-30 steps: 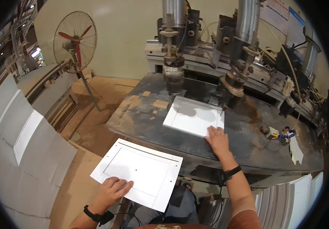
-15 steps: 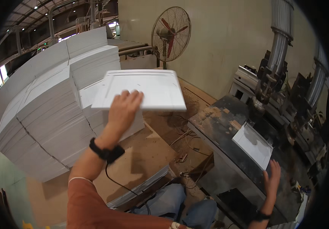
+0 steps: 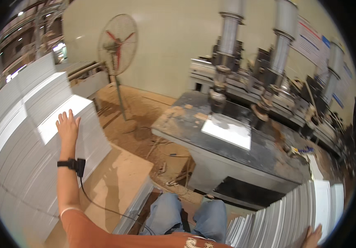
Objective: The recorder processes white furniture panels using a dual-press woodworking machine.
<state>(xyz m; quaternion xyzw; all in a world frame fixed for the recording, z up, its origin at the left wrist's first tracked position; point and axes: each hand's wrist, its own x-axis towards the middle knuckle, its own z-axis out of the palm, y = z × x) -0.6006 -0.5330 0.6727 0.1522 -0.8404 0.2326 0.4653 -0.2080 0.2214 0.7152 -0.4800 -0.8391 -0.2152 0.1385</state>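
My left hand (image 3: 67, 128) has its fingers spread and lies over a white panel (image 3: 72, 105) on top of the lower step of a tall stack of panels (image 3: 10, 153). Nothing is gripped in it. At the lower right my right hand (image 3: 312, 237) is partly cut off by the dark rim. Its visible fingers are apart, against a row of white panels (image 3: 283, 213) standing on edge. Another white panel (image 3: 227, 133) lies flat on the dark machine table (image 3: 265, 155), beneath the machine heads.
Machine heads with metal ducts (image 3: 229, 37) stand over the back of the table. A caged fan (image 3: 119, 44) stands by the wall. Loose cables and dust cover the floor (image 3: 138, 136) between the stack and the machine. A brown board (image 3: 122, 173) lies at the near left.
My left hand has lowered the panel it held onto the stack and let go. My right hand has gone from beside the machine table to the upright panels. The view has turned right.
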